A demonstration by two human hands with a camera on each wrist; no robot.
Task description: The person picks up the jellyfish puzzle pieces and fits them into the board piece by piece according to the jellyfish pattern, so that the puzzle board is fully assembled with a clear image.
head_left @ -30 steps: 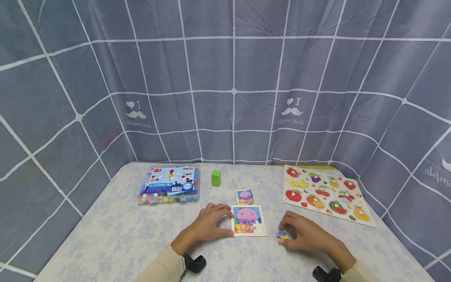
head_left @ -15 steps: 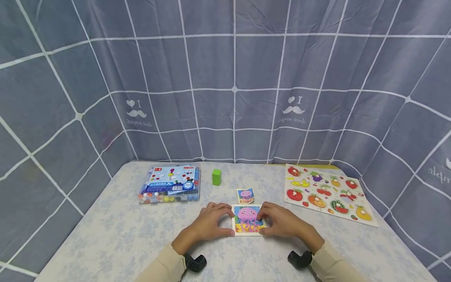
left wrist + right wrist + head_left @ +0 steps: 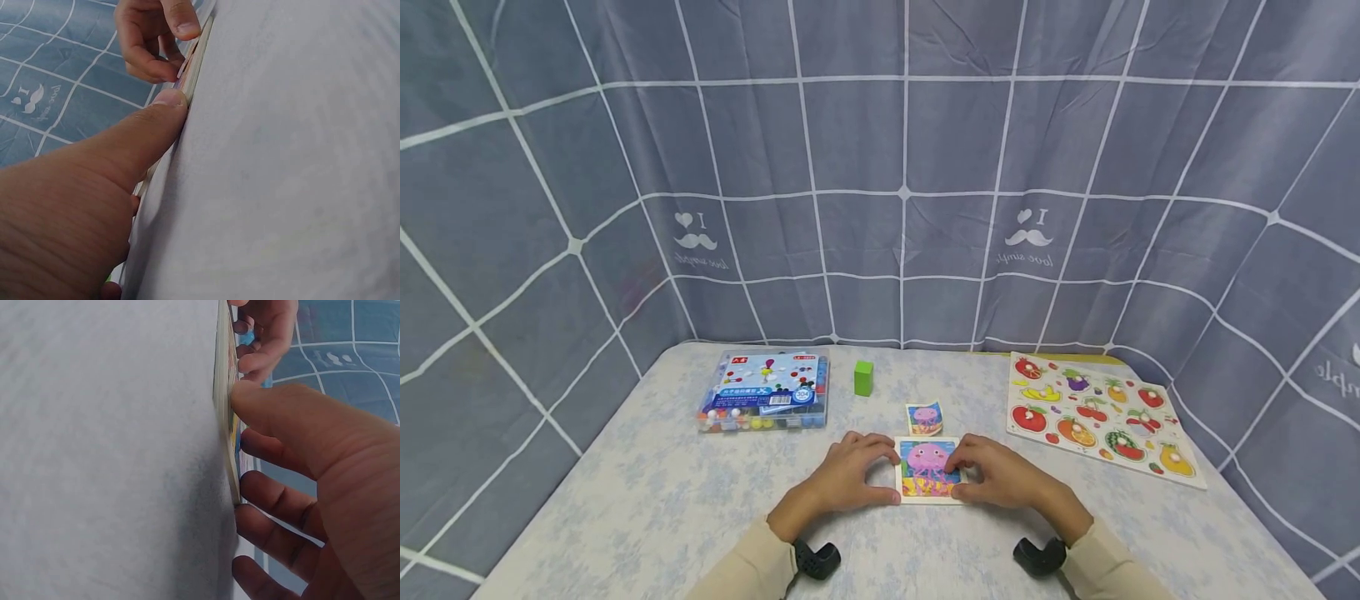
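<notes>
A small square jigsaw puzzle (image 3: 928, 460) in a white frame lies flat on the table, showing a pink jellyfish. My left hand (image 3: 848, 477) holds the frame's left edge, with the thumb at the near corner and the fingers farther up. Over the puzzle's lower right part is my right hand (image 3: 1003, 473), its thumb and fingertips pinching a puzzle piece that they largely hide. In the right wrist view, the right thumb (image 3: 275, 406) touches the picture side, above the frame's edge. The left thumb (image 3: 147, 134) presses the frame's side in the left wrist view.
Just behind the puzzle lies a small jellyfish picture card (image 3: 924, 418). A green block (image 3: 863, 378) stands farther back. A clear plastic box (image 3: 765, 390) of coloured balls is at the back left, and a fruit peg board (image 3: 1101, 417) lies at the right. A grey curtain (image 3: 904, 250) rises behind the table.
My right hand has moved left from the table with the puzzle piece and brought it to the puzzle's lower right gap, where it stays. The left hand keeps its place.
</notes>
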